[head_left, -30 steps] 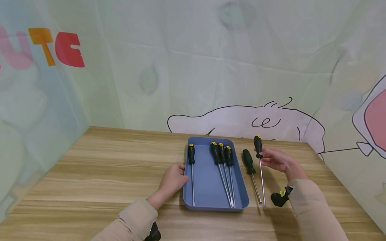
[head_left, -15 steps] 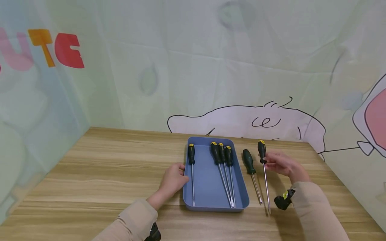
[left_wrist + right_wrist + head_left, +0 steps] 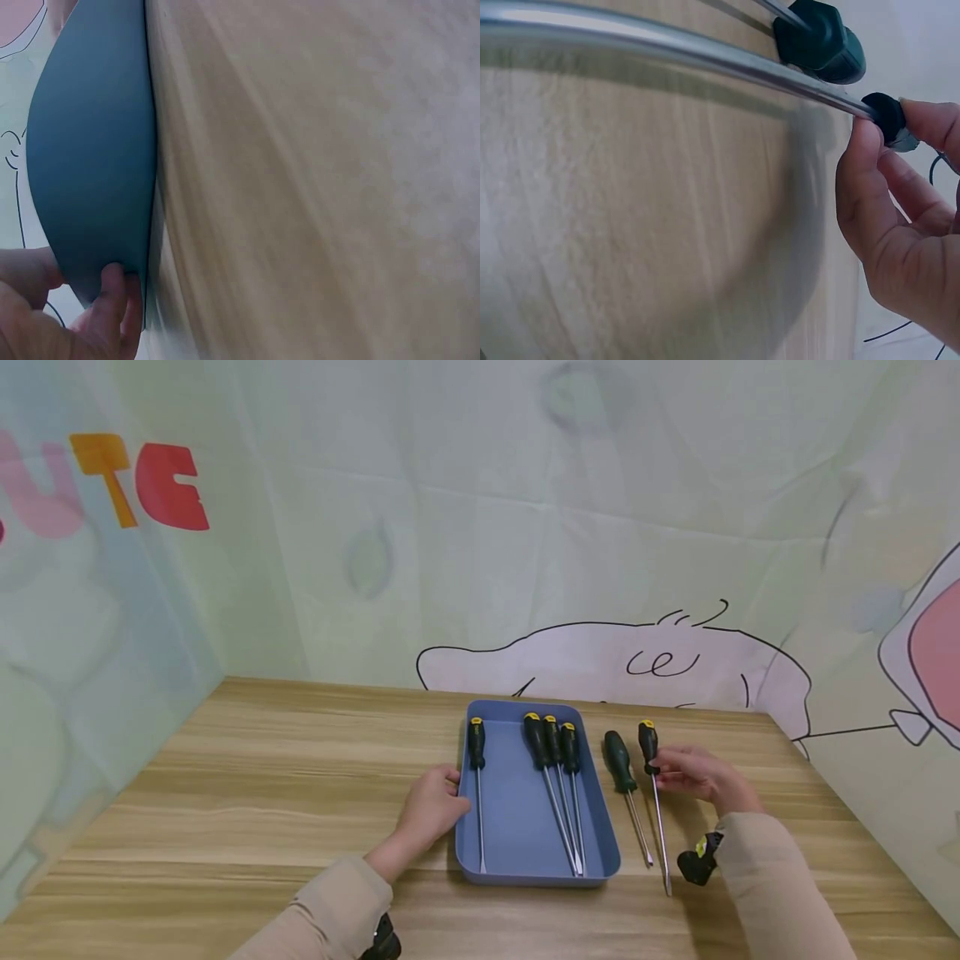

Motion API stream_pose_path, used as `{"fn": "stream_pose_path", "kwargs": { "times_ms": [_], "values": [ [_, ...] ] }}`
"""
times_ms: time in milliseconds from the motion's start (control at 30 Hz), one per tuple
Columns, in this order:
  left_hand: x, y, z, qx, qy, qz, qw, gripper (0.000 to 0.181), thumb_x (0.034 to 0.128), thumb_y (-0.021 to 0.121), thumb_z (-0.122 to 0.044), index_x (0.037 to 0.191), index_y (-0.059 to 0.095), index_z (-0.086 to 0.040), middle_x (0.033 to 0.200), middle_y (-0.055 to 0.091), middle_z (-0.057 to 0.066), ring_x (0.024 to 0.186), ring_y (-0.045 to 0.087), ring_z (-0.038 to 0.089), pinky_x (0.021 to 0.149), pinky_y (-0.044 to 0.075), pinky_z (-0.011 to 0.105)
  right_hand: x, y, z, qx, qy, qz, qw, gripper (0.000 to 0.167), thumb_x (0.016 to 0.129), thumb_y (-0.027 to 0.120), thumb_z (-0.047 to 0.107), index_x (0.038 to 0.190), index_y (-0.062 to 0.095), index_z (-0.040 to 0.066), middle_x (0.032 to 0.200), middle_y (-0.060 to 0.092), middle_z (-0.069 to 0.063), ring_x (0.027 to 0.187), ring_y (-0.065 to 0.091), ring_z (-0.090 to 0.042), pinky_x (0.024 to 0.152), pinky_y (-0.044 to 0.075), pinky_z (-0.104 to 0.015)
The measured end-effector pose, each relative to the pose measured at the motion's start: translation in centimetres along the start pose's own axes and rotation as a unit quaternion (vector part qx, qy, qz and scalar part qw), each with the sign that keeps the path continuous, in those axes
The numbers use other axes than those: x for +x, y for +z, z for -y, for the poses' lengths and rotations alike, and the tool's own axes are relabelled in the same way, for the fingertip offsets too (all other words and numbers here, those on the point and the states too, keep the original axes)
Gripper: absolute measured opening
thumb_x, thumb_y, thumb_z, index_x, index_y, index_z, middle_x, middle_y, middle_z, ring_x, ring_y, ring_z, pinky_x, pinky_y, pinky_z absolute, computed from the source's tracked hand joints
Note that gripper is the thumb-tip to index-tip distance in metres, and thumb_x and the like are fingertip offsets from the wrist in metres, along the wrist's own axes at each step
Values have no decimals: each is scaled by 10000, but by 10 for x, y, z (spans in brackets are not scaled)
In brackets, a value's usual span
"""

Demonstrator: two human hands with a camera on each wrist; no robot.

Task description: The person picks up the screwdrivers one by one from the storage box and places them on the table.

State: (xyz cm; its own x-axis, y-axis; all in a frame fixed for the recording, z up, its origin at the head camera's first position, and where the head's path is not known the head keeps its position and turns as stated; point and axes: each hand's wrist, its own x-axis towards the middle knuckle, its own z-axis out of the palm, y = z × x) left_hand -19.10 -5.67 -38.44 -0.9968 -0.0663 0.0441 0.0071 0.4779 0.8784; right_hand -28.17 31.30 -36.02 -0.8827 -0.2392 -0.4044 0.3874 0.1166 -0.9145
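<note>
Pale cloth backdrop [image 3: 480, 568] behind a wood-grain table [image 3: 300, 735]; far L, printed letters [image 3: 161, 485] read "UTE", cut off at the edge. Your L hand [image 3: 431, 802] seems to grip the L wall of a blue tray [image 3: 517, 835]. Inside: one yellow-capped screwdriver [image 3: 477, 747] along the L side, three yellow-capped screwdrivers [image 3: 553, 747] bunched R. Just R of the tray, a green-handled screwdriver [image 3: 619, 764] lies on the table. Beside it, your R hand [image 3: 693, 772] pinches a black screwdriver [image 3: 648, 743] near the handle's base, tip toward you; can't tell if it touches wood. Step in hand: prob. positioning this driver; next move calls for a steady pinch, clear of its neighbour. Handle marks [image 3: 477, 737] too small to read.
</note>
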Motion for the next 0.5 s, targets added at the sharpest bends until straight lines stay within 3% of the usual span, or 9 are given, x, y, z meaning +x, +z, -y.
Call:
{"fn": "stream_pose_path", "kwargs": {
  "times_ms": [300, 500],
  "values": [
    [1, 0, 1, 41, -26, -22, 10000, 308, 662, 624, 45, 967, 609, 81, 765, 641, 99, 707, 584, 181, 612, 487, 293, 5, 4, -5, -260, 74, -322, 9991, 202, 842, 526, -31, 762, 634, 120, 705, 558, -16, 620, 594, -116, 635, 531, -220],
    [0, 0, 0, 33, -85, 33, 10000, 314, 675, 630, 44, 986, 606, 82, 780, 638, 100, 715, 581, 179, 613, 492, 298, 6, 6, -7, -340, 75, -479, 9982, 131, 844, 532, -33, 864, 627, 55, 668, 560, -6, 594, 594, -108, 626, 534, -228]
  ]
}}
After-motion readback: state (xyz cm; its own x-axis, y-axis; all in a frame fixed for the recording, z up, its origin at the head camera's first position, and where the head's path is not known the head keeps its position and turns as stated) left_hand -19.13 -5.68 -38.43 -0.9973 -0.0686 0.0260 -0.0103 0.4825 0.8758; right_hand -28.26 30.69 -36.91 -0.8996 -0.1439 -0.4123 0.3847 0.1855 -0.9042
